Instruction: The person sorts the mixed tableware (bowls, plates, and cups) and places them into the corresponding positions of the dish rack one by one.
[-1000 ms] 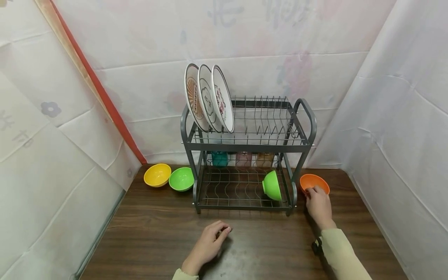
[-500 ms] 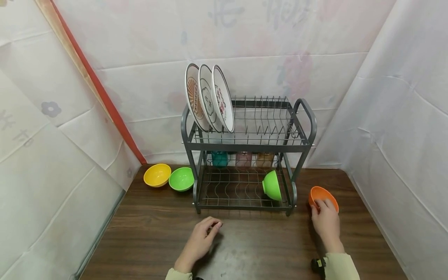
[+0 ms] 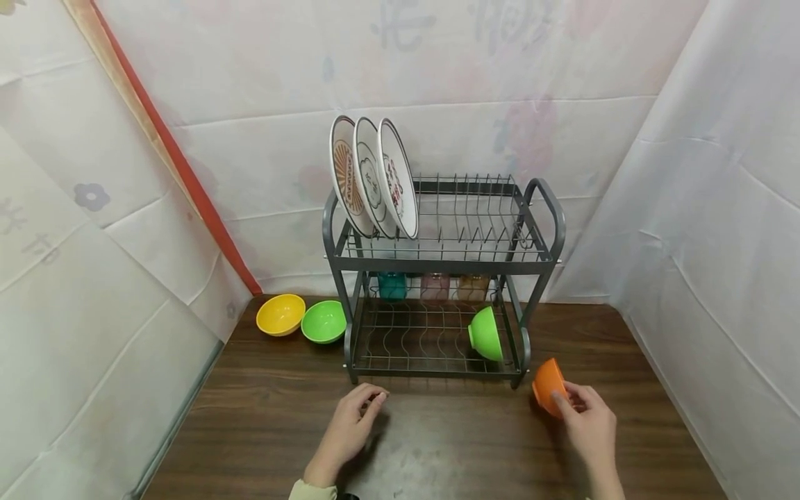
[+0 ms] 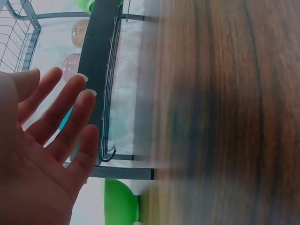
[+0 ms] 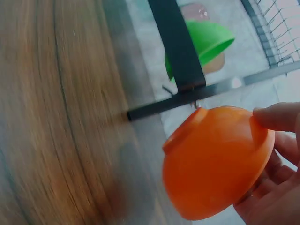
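Observation:
An orange bowl (image 3: 548, 389), tipped on its side, is pinched at the rim between the thumb and fingers of my right hand (image 3: 590, 423). It is held right of the dish rack's front corner, its base facing left; the right wrist view shows the bowl (image 5: 215, 164) close up. My left hand (image 3: 346, 427) is in front of the rack with loosely bent fingers and holds nothing. The dark metal dish rack (image 3: 444, 265) has two tiers. A green bowl (image 3: 485, 335) stands on edge at the right of its lower tier.
Three white patterned plates (image 3: 396, 180) stand upright in the upper tier's left side. Teal, pink and amber cups (image 3: 435, 285) are at the back of the lower tier. A yellow bowl (image 3: 281, 315) and another green bowl (image 3: 323, 322) sit left of the rack on the wooden table (image 3: 262, 417).
My right hand has lifted the orange bowl from beside the rack, brought it nearer to me and turned it onto its side. My left hand has drifted slightly left.

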`<act>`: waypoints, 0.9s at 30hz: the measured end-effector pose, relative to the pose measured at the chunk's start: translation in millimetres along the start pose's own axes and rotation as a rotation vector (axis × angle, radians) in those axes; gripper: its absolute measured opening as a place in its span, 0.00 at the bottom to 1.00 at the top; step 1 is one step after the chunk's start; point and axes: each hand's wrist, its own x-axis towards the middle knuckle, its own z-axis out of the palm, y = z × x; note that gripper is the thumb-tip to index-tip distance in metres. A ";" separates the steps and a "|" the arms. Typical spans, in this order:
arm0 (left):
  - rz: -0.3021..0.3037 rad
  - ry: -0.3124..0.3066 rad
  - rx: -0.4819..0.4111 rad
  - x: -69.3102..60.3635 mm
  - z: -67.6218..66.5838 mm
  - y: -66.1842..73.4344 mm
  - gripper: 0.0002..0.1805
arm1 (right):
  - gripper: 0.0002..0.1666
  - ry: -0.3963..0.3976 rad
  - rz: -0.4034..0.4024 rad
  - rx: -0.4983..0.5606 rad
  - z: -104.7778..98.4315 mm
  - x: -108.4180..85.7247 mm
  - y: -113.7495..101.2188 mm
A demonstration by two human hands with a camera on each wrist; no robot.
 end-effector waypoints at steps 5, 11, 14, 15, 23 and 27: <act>0.018 0.031 -0.007 1.4 -1.4 3.2 0.08 | 0.11 -0.111 0.069 -0.015 -3.7 -7.6 -13.7; 0.038 0.035 -0.016 1.6 -1.2 7.8 0.06 | 0.11 -0.233 0.051 -0.062 -9.8 -12.9 -20.2; 0.043 0.027 -0.016 1.7 -0.1 9.6 0.07 | 0.10 -0.290 0.030 -0.038 -9.7 -16.2 -23.7; 0.049 0.026 -0.013 1.8 0.4 10.3 0.07 | 0.10 -0.308 0.022 -0.025 -9.1 -17.4 -25.0; 0.096 -0.024 0.018 5.0 9.2 18.3 0.08 | 0.05 -0.438 -0.070 0.114 0.8 -28.1 -40.4; 0.120 -0.081 0.013 6.3 17.6 25.3 0.09 | 0.05 -0.485 -0.145 0.193 5.4 -33.9 -51.1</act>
